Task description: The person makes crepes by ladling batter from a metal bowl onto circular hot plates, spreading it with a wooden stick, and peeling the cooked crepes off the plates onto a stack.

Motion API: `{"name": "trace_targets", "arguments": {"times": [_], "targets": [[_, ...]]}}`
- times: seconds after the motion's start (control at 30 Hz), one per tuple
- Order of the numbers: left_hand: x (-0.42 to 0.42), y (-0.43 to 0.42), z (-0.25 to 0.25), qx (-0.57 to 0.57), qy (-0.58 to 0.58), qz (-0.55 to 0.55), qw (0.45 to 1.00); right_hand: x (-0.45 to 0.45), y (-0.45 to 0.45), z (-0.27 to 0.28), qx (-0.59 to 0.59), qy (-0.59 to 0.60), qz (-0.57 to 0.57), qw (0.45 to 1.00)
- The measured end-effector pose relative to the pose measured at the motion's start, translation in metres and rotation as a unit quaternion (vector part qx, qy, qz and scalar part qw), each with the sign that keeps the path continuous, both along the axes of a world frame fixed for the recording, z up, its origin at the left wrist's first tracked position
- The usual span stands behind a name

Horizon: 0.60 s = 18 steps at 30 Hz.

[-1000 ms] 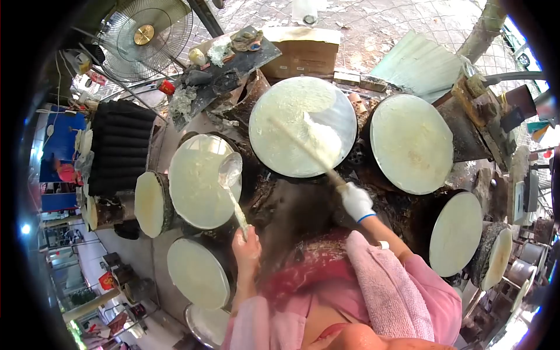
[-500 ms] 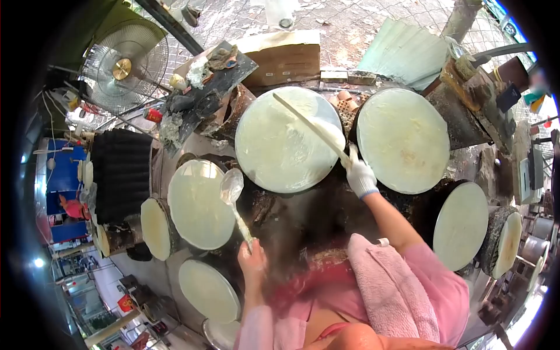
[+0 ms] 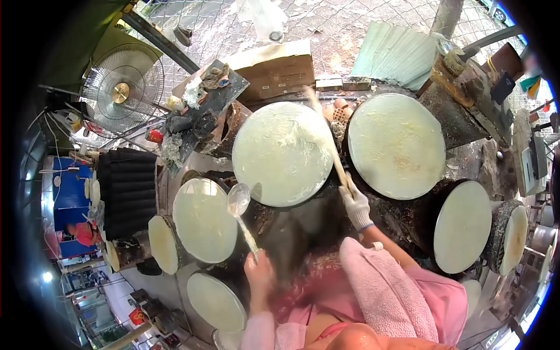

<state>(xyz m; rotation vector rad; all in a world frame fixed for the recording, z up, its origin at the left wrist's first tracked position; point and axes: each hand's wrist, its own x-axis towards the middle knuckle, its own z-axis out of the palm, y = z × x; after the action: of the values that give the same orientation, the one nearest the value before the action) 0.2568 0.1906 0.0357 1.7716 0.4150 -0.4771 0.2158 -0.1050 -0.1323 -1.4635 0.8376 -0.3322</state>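
Observation:
My left hand (image 3: 259, 273) is bare and closed around the handle of a batter-coated ladle (image 3: 238, 199). The ladle's bowl is over the right edge of a round griddle (image 3: 204, 220) covered in pale batter. In a white glove, my right hand (image 3: 356, 205) grips a long wooden spreader (image 3: 332, 146). That spreader lies along the right side of the large centre griddle (image 3: 274, 154), its far end beyond the rim. A thick ridge of wet batter (image 3: 312, 133) sits beside it. The right griddle (image 3: 398, 146) carries a pale sheet with faint brown spots.
More round griddles stand at the lower left (image 3: 217, 301), far left (image 3: 163, 245), right (image 3: 462, 227) and far right (image 3: 514, 240). A fan (image 3: 121, 93), a cardboard box (image 3: 274, 73) and a cluttered board (image 3: 204, 111) stand beyond. A pink towel (image 3: 388, 291) hangs over my front.
The spreader has swung clockwise from across the centre griddle to its right side, moving the batter ridge. Batter now covers the previously bare right part. The ladle remains in my left hand.

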Motion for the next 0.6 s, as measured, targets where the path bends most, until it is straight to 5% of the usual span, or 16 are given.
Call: {"name": "trace_targets", "arguments": {"times": [0.1, 0.13, 0.2, 0.23, 0.33, 0.43, 0.6], "targets": [[0.015, -0.02, -0.002, -0.016, 0.011, -0.009, 1.0, -0.037, 0.008, -0.008, 0.254, 0.08, 0.022, 0.964], [0.025, -0.031, -0.001, -0.023, 0.027, -0.005, 0.999, -0.037, 0.003, -0.026, 0.254, 0.061, 0.064, 0.963], [0.053, -0.042, -0.01, -0.057, 0.006, -0.077, 0.995, -0.021, -0.024, 0.051, 0.216, 0.049, 0.067, 0.973], [0.071, -0.05, -0.012, -0.057, 0.001, -0.097, 0.994, -0.015, -0.035, 0.036, 0.159, 0.017, 0.058, 0.985], [0.139, -0.092, -0.026, -0.068, -0.025, -0.143, 0.987, 0.001, -0.059, 0.008, 0.158, 0.096, 0.119, 0.976], [0.22, -0.139, -0.054, -0.095, -0.029, -0.248, 0.964, -0.007, -0.051, 0.073, 0.221, 0.147, 0.162, 0.951], [0.272, -0.183, -0.1, -0.148, 0.032, -0.355, 0.922, -0.056, 0.004, 0.007, 0.096, 0.017, -0.012, 0.995]]}}
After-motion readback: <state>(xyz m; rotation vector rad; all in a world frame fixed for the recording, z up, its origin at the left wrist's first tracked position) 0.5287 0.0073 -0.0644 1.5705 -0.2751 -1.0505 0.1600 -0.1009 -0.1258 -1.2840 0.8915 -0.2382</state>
